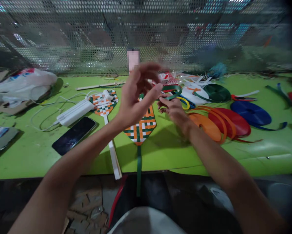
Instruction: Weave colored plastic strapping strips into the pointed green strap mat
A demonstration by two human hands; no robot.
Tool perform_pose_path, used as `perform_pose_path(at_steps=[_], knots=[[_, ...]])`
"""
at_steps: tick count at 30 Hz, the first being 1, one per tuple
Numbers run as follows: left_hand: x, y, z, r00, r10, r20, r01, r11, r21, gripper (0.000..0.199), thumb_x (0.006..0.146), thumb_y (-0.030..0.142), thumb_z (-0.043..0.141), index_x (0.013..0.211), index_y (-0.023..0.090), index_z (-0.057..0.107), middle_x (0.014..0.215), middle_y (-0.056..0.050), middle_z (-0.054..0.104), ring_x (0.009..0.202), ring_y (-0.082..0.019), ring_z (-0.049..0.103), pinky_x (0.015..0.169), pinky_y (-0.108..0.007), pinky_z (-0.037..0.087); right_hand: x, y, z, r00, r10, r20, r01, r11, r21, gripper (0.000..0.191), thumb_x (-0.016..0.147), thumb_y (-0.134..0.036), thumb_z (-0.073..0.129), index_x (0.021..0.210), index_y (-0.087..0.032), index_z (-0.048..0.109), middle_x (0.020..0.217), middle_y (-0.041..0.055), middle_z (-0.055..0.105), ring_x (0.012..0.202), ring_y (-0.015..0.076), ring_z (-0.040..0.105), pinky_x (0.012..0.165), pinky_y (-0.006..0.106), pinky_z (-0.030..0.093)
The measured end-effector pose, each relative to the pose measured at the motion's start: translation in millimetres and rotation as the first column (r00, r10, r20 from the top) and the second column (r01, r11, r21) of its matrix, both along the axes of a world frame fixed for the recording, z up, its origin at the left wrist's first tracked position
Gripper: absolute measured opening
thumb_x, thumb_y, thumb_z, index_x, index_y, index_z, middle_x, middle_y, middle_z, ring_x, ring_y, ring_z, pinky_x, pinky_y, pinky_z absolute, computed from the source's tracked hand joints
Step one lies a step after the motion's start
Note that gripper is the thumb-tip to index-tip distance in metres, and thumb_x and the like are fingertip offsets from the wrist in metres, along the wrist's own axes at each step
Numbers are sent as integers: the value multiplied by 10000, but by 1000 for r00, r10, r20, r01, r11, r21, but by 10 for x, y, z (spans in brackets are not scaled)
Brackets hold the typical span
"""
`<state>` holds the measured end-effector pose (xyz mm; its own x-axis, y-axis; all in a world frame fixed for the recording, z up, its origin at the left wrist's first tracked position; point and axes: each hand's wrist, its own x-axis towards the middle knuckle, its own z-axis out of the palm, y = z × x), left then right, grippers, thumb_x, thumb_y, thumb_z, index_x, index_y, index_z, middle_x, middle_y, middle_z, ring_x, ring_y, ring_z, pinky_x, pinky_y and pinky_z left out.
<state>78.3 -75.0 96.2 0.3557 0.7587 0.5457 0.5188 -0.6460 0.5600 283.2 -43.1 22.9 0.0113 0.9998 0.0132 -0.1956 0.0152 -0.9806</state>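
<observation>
My left hand (138, 97) is raised over a woven fan (141, 128) of orange, green and white plastic strips. Its fingers are apart and somewhat blurred, with nothing seen in them. A green strip tail (139, 169) runs from the fan's lower point past the table edge. Just right of the fan, my right hand (172, 107) has its fingers closed on a green plastic strip (175, 92) that curls above them. My left hand covers the fan's upper part. A second woven fan (104, 102) with a white handle (113, 156) lies to the left.
Coils of orange (204, 126), red (241, 125), blue (250, 113) and dark green strip (217, 93) lie on the right. A phone (74, 136), a white power bank (75, 112) with cable and a plastic bag (21, 86) are left. Perforated mesh (87, 39) stands behind the green table (185, 159).
</observation>
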Motion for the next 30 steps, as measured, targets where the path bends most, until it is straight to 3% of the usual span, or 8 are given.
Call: perform_pose_path(at_steps=[3,5,9,15,21,27,30], knots=[[-5,296,-219,995,-50,87,49,999,7,330,1075,439,451,1200,217,660,837,-22,627,723,-134,618,650,-275,494,23,27,-17,1000,-4,-16,4,1000,22,334,716,-390,878,899,-204,669,779,24,687,616,131,621,494,249,485],[-66,505,-427,997,-63,48,64,998,-28,255,1030,391,539,1075,193,693,664,12,542,596,-124,508,584,-268,426,35,56,-43,999,-31,-18,32,999,25,329,693,-375,890,857,-206,660,759,21,682,609,131,613,489,248,479],[-204,712,-686,999,-40,0,40,998,-41,221,998,331,550,1066,185,701,611,34,488,554,-120,424,559,-262,343,69,103,-87,995,-91,-51,92,996,21,302,680,-333,882,775,-224,617,681,-20,620,589,118,583,484,230,459],[-265,703,-704,999,-19,-36,19,1000,-8,260,1002,307,521,1113,172,714,667,14,588,567,-123,470,593,-256,356,98,68,-64,993,33,-109,-37,999,-33,336,679,-357,887,836,-233,618,644,-39,596,577,117,578,485,218,437],[-267,689,-670,989,-138,-53,133,988,-82,349,1014,411,548,1235,186,697,1021,-71,743,725,-137,618,679,-250,450,34,14,-65,993,106,-49,-108,992,-60,413,624,-404,925,869,-213,654,682,-17,655,590,126,610,513,237,478],[-180,668,-672,977,-213,19,211,949,-236,287,955,417,637,1081,186,752,956,-65,767,747,-161,655,694,-272,502,9,7,-84,989,126,-78,-129,991,-38,410,681,-498,898,847,-215,653,693,-8,676,578,123,615,490,227,470],[-174,675,-694,981,-187,53,194,954,-227,270,963,382,610,1077,169,731,921,-68,751,766,-166,656,695,-272,503,33,59,-95,989,22,-144,-27,999,-33,454,734,-604,838,814,-210,628,642,-5,654,527,117,592,458,224,456]])
